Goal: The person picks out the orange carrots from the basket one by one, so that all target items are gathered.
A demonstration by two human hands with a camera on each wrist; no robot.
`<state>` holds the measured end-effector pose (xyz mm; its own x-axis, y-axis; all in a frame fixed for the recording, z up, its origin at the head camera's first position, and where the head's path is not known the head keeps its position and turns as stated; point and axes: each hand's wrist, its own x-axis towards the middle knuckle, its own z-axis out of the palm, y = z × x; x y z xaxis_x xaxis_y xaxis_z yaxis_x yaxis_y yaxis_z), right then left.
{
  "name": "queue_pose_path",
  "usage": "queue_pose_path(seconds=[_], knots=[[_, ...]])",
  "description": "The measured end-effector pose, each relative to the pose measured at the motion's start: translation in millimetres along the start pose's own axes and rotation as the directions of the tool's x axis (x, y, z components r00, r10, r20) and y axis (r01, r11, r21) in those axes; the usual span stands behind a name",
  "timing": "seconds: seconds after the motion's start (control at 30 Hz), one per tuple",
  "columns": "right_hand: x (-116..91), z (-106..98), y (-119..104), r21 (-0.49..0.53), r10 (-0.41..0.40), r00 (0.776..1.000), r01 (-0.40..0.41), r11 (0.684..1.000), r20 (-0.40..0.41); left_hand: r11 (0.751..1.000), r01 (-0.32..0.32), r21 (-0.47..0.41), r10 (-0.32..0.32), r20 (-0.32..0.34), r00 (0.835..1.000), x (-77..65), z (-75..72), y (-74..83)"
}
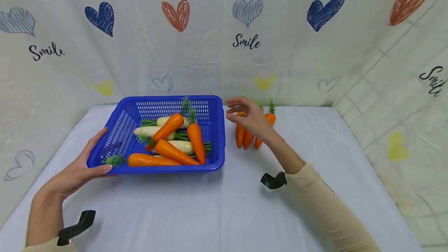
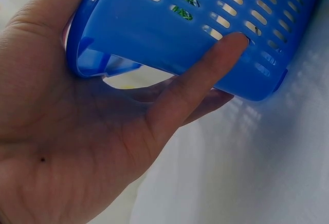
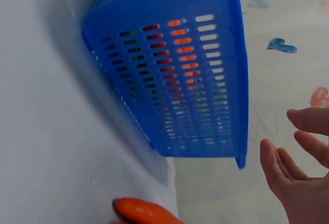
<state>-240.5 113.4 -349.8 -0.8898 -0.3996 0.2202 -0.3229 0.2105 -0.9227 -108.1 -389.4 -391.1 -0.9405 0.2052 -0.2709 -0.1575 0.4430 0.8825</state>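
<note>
A blue plastic basket [image 1: 224, 147] holds several orange carrots [image 1: 196, 143] with feathery green tops and some white radishes [image 1: 147, 131]. My left hand [image 1: 77, 166] grips its left front corner, thumb over the front rim, other fingers along the outer side. In the left wrist view, one fingertip [image 2: 234, 41] lies against the slotted wall. My right hand [image 1: 250, 116] is just off the basket's right rim with nothing in it, fingers extended and slightly bent. Beneath and behind that hand, three carrots [image 1: 239, 133] lie side by side on the table, partly hidden by it.
A white cloth covers the table [image 1: 224, 213]. Right behind it hangs a pale curtain [image 1: 206, 49] printed with hearts and the word Smile. Black wrist mounts [image 1: 273, 181] sit on both forearms.
</note>
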Motion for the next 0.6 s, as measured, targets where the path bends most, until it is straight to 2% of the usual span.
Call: queue_pose_path(seconds=[0.6], knots=[[16, 32, -9, 0.032, -0.035, 0.997, 0.033, 0.999, 0.066, 1.0, 0.007, -0.007, -0.007, 0.001, 1.0, -1.1, 1.2, 1.6]])
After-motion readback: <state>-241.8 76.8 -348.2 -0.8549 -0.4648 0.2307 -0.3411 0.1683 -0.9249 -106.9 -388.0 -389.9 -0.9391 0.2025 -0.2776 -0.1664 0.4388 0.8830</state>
